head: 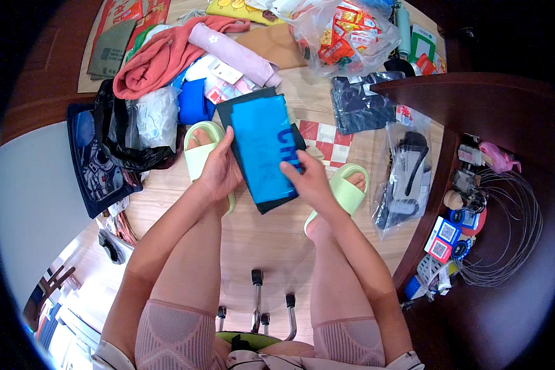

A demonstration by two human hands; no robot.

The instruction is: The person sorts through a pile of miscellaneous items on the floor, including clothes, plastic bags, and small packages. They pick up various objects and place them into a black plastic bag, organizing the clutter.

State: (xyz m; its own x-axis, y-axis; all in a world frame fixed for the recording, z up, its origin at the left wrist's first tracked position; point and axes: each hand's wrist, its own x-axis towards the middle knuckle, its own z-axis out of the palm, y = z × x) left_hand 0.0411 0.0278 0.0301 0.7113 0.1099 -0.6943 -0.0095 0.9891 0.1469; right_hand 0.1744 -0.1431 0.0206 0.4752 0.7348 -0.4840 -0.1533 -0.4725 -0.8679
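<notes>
A flat blue plastic packet (263, 152) with large dark lettering lies over a slightly larger dark flat piece (268, 206), whose edges show around it. My left hand (221, 164) grips the left side of this stack, thumb on top. At the right edge my right hand (309, 179) pinches the blue packet, its thumb lying over the lettering. The fingers beneath the stack are hidden. Both pieces are held above the floor, between my two light green slippers (210, 134). Behind the stack lies a red-and-white checked piece (328, 143).
A coral cloth (162, 55), a rolled lilac item (233, 53) and a black plastic bag (120, 134) lie ahead to the left. Beyond is a clear bag of snack packets (347, 37). At right are a bagged black item (404, 180), a dark wooden panel (471, 101) and coiled wire (513, 231).
</notes>
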